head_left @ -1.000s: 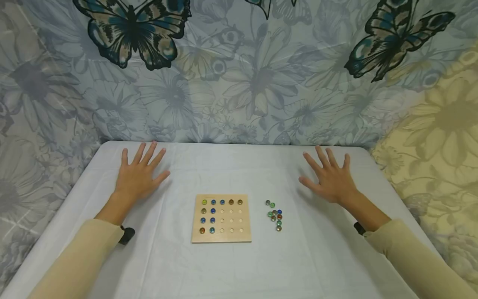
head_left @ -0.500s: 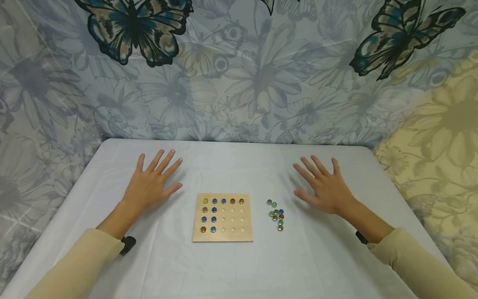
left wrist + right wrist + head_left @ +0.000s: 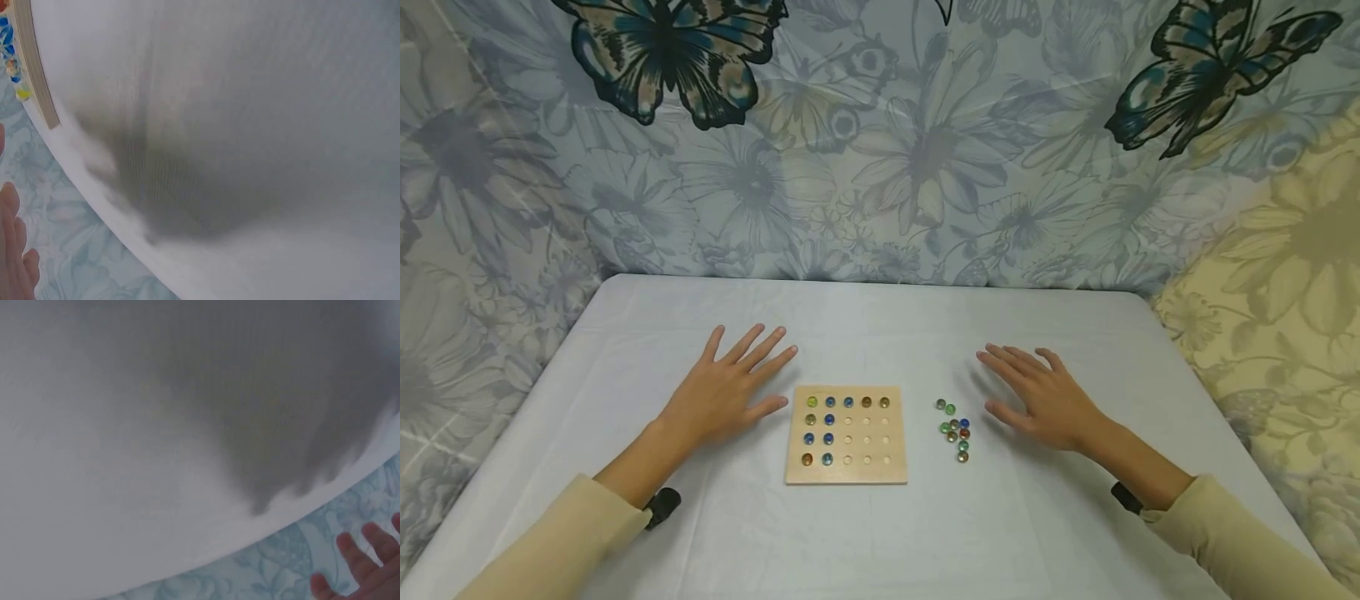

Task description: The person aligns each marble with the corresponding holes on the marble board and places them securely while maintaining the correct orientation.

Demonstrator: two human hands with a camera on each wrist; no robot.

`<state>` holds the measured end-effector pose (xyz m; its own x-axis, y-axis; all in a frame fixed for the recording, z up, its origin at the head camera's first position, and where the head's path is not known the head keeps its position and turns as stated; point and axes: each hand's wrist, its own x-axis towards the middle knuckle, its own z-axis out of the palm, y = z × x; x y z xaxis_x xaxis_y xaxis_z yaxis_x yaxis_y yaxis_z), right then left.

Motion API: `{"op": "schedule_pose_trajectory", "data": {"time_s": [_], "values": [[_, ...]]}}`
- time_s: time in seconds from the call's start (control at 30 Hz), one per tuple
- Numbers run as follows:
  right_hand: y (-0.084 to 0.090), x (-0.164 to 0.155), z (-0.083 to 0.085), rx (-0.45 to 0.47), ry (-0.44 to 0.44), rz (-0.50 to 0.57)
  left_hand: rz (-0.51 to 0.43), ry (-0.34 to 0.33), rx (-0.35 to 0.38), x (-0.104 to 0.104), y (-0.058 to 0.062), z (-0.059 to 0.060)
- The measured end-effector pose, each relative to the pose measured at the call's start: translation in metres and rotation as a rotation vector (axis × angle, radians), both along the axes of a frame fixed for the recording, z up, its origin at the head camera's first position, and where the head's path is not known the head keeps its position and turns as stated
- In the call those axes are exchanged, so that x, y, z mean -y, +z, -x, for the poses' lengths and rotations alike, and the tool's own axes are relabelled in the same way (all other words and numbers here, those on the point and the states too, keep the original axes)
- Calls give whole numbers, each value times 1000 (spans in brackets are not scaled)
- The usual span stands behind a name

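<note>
A square wooden board with rows of round holes lies in the middle of the white table. Several glass marbles fill its top row and left columns. A small heap of loose marbles lies just right of the board. My left hand is spread flat with straight fingers, its thumb close to the board's left edge. My right hand hovers flat just right of the loose marbles. Neither hand holds anything. The left wrist view shows the board's edge and fingertips.
A floral cloth with large butterflies hangs behind the table and round both sides. The table's back edge runs just in front of it. The right wrist view shows only white tablecloth and fingertips.
Both hands have slid inward and nearer to me: the left towards the board, the right towards the loose marbles. The board and marbles have not moved.
</note>
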<state>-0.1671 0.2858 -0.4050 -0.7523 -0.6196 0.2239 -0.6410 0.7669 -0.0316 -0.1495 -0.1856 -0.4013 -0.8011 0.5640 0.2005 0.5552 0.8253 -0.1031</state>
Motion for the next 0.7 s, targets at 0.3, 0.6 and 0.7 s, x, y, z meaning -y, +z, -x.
{"op": "schedule_pose_trajectory", "data": {"time_s": [0.3, 0.6, 0.7], "values": [[1, 8, -4, 230, 83, 259, 5, -31, 121, -6, -7, -15], [-3, 15, -3, 465, 138, 430, -5, -68, 197, -10, -14, -25], [-4, 16, -3, 511, 129, 427, -12, -76, 217, -10, -15, -26]]}}
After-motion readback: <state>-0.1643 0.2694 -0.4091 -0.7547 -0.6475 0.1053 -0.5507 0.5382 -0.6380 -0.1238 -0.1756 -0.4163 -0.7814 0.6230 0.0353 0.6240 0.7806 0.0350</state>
